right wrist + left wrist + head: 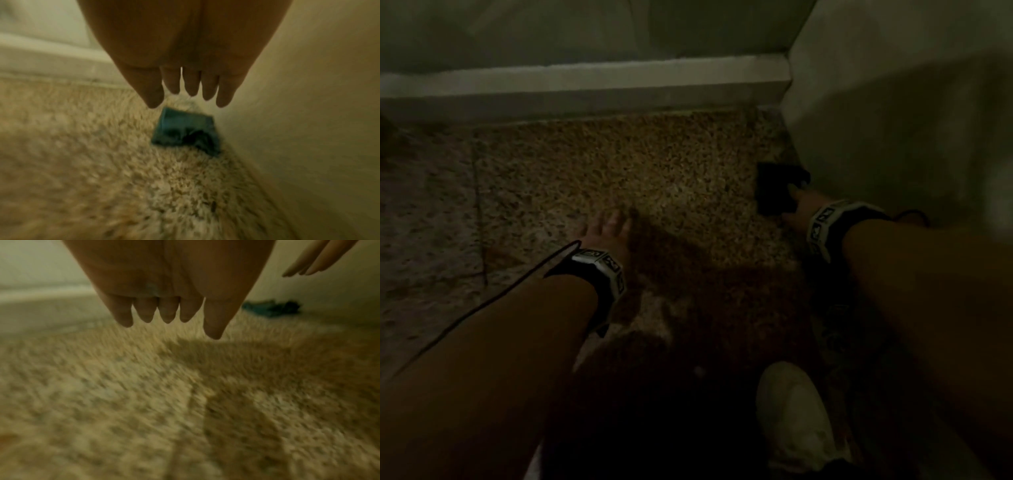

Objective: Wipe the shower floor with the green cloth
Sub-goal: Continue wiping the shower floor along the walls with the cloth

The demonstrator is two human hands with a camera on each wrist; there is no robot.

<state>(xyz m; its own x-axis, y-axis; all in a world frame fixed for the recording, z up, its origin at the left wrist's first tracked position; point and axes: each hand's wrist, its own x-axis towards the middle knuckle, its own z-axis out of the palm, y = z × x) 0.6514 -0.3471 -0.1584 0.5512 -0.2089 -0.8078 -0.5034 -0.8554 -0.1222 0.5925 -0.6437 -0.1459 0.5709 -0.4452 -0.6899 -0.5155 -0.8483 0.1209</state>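
The green cloth (772,192) lies crumpled on the speckled shower floor (619,164), against the right wall; it also shows in the left wrist view (271,309) and the right wrist view (185,131). My right hand (796,200) is over its near edge. In the right wrist view that hand (185,91) has straight, slightly spread fingers, holds nothing and appears just short of the cloth. My left hand (609,226) is near the middle of the floor, its fingers (166,314) straight and empty, a little above the surface.
A pale wall (893,120) bounds the floor on the right. A white raised ledge (585,78) runs along the back. A white shoe (794,411) stands at the near edge. The scene is dim and the near floor lies in shadow.
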